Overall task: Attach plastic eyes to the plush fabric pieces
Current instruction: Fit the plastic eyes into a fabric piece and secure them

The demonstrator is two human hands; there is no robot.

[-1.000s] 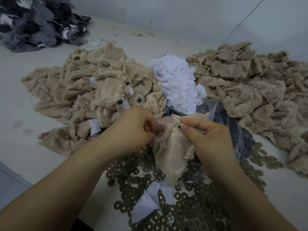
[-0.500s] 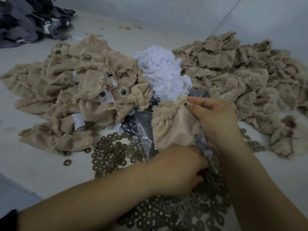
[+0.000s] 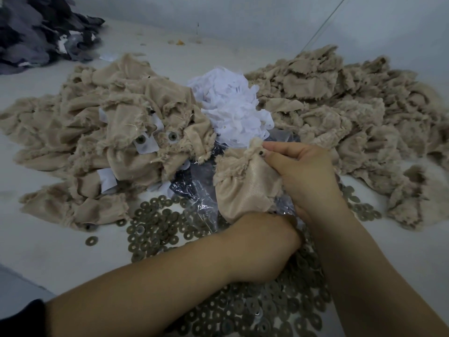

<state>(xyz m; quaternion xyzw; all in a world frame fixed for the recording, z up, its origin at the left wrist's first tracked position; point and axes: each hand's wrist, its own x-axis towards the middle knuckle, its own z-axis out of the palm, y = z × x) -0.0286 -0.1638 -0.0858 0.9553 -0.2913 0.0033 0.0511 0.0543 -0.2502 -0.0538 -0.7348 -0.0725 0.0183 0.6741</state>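
Observation:
My right hand point(image 3: 303, 176) pinches a beige plush fabric piece point(image 3: 243, 188) near its top edge, where a small dark eye post point(image 3: 261, 153) pokes through beside my fingertip. The piece hangs with its smooth backing toward me. My left hand point(image 3: 262, 246) is lower, knuckles up, fingers curled down into the scatter of round metal washers point(image 3: 155, 222); what the fingers hold is hidden. A crinkled clear bag of dark plastic eyes point(image 3: 194, 190) lies under the held piece.
A beige pile with fitted eyes and white backing slips point(image 3: 136, 132) lies to the left. Another beige pile point(image 3: 340, 113) fills the right. White cloth scraps point(image 3: 233, 108) sit between them. Grey fabric point(image 3: 36, 32) is heaped at the far left. More washers point(image 3: 255, 312) lie near me.
My left hand let go of the beige piece and dropped down to the washers in front of me. My right hand kept hold of the piece and lifted it slightly.

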